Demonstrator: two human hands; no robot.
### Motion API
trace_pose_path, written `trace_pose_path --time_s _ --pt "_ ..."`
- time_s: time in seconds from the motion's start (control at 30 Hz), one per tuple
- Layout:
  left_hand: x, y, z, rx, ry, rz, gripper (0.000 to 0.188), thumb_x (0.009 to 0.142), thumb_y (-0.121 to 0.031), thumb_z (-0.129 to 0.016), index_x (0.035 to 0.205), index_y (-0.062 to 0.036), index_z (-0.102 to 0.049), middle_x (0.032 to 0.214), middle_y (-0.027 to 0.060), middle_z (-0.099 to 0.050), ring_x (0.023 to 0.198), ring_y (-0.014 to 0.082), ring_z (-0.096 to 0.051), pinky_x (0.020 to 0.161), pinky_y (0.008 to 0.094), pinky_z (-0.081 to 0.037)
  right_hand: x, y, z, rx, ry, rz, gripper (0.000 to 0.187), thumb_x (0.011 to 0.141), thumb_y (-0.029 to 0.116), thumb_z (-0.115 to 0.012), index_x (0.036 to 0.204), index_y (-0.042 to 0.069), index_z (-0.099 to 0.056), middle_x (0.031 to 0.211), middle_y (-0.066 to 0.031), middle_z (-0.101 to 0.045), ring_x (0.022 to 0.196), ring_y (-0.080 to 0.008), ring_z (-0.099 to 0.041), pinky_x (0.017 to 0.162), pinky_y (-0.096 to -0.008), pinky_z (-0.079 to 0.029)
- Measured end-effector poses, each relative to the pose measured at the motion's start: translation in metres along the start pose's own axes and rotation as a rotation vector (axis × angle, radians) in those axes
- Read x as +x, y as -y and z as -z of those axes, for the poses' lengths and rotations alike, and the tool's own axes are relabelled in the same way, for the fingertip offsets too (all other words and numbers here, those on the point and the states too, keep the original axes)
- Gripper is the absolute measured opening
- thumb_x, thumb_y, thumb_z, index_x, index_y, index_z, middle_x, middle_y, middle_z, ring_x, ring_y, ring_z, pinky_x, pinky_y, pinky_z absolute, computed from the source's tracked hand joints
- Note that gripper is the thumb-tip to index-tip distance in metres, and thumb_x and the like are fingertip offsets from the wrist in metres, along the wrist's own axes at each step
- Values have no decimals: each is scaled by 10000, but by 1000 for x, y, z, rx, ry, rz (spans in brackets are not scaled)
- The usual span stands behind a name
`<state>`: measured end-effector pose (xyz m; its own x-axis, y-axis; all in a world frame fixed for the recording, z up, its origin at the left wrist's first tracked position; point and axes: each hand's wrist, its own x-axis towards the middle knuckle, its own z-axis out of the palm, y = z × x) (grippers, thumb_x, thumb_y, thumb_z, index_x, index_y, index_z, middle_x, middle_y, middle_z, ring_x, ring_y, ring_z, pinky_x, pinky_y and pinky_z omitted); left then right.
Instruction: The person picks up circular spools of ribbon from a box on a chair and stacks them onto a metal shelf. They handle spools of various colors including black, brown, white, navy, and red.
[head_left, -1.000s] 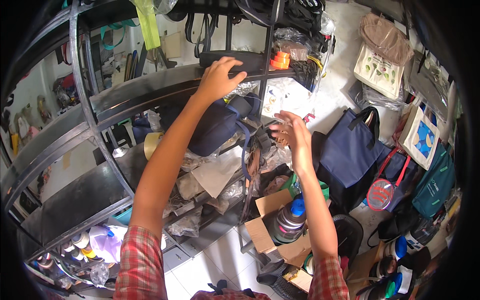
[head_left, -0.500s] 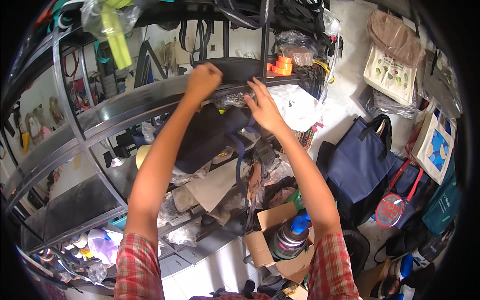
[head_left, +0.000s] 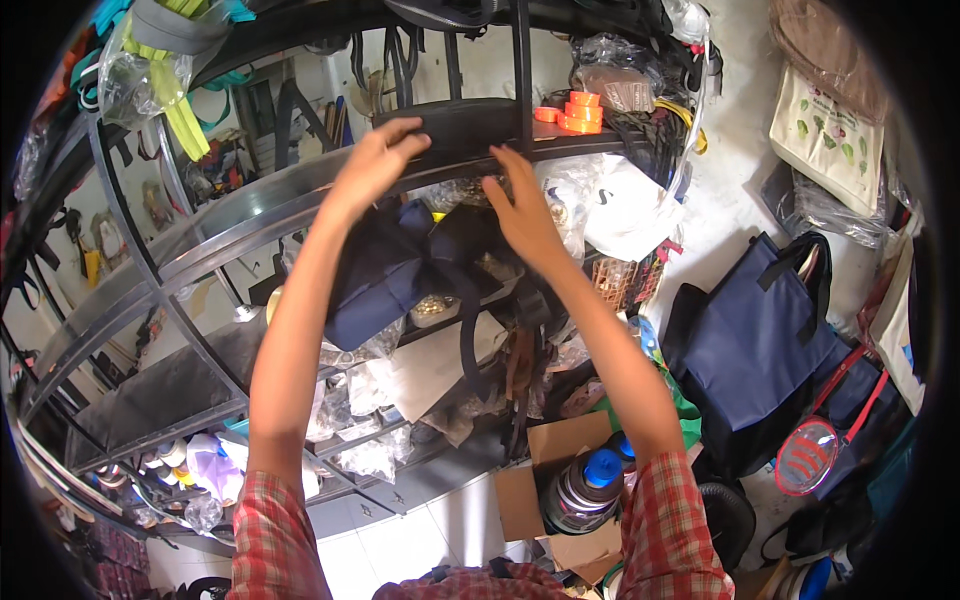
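While your two hands reach up to the shelf, the black roll lies lengthwise on the shelf's dark board, its left end beside the fingertips of your left hand and its right part just above and behind those of your right hand. Your left fingers are loosely curved with a moderate gap to the thumb, and they overlap the roll's near side; you cannot tell from this angle whether they touch it. Your right fingers point up toward the shelf edge, the thumb spread well away from them, with nothing seen in their grasp; contact with the edge is unclear too. Between your hands there is open room along the front rail, in front of the roll's middle. On the right, an upright post stands close by the roll's end, and past it sit stacked orange rolls. Black straps hang above and behind the roll. Below the rail, a navy bag fills the space between your forearms, and a white bag hangs to the right of your right hand, above a wire basket.
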<state>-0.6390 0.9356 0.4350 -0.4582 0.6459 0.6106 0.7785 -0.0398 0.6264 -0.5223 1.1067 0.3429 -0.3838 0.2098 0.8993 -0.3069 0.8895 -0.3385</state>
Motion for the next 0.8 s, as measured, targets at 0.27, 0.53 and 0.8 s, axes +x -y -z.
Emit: trace_pose_path --time_s 0.27,0.53,0.8 --pt "-216 -30 -156 -435 259 -380 833 953 -366 -438 1484 32 66 1545 271 92 1435 414 98 1138 527 6 -131 85 28 697 0 -307 714 989 564 -217 1504 73 -171 1567 -116 -147 1449 -293 -118 1155 -424 -103" --pt "-306 -40 -193 -645 451 -88 835 962 -576 -232 1496 25 -6 1580 179 4 1462 293 23 1169 407 -5 -298 149 5 802 -439 -778 805 948 661 -160 1516 90 -141 1573 -93 -122 1452 -272 -82 1170 -356 -69" --pt "-457 -76 -203 -1510 1161 1041 738 978 -549 -222 1518 -66 -83 1587 142 -29 1467 239 -35 1172 403 -49 -404 305 59 -634 -239 -871 866 921 628 -259 1491 -12 -143 1556 -236 -83 1426 -459 -50 1109 -623 -9"
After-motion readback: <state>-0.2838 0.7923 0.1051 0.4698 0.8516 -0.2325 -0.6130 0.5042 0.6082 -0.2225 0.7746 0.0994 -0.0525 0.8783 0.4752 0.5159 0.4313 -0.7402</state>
